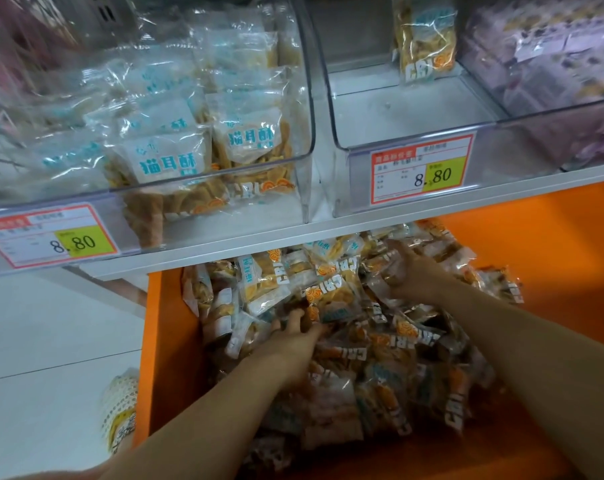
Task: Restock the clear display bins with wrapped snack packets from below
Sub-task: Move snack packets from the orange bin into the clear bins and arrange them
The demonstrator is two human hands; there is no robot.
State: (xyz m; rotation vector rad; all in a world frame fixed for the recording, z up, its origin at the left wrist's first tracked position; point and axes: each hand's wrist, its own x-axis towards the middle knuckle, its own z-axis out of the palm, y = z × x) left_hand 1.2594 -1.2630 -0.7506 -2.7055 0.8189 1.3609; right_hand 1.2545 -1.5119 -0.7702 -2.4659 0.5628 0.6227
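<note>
A heap of wrapped snack packets [345, 327] fills an orange drawer [170, 341] below the white shelf [224, 251]. My left hand [293, 336] is pressed into the heap near its left middle, fingers curled around packets. Farther back on the right, my right hand [409, 268] grips a packet. Above, the left clear bin [293, 188] is packed with the same snack bags. The middle clear bin [411, 109] is almost bare, with one packet [425, 39] standing at its back.
A third clear bin [549, 64] at the right holds purple-wrapped goods. Price tags reading 8.80 [421, 169] hang on the bin fronts. White floor tiles [51, 341] lie at the left, with a patterned shoe [120, 407] beside the drawer's corner.
</note>
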